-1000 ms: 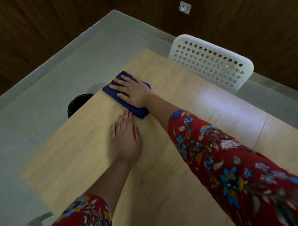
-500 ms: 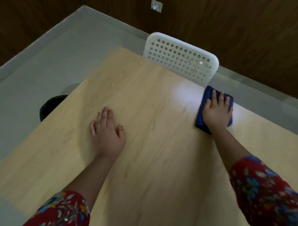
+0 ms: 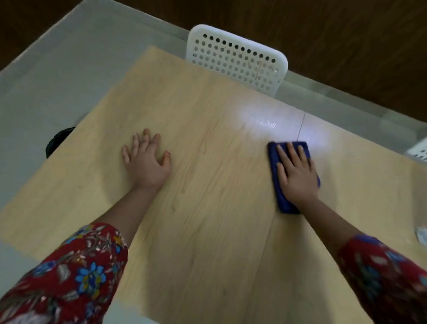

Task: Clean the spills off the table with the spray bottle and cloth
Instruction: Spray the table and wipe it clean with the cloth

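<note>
One light wooden table [image 3: 209, 222]; one folded blue cloth [image 3: 274, 159] lying flat toward its far right, just this side of a shiny patch [image 3: 266, 122]; right hand [image 3: 296, 176] flat upon the cloth, fingers straight, pressing down; left hand [image 3: 147, 161] spread palm-down on bare wood, holding nothing, well apart from the cloth. Chairs, two: white perforated chair [image 3: 238, 59] at the far edge; second white chair [image 3: 425, 152], cut off at right. One black object [image 3: 57, 140] on the floor, partly hidden by the table's left edge.
</note>
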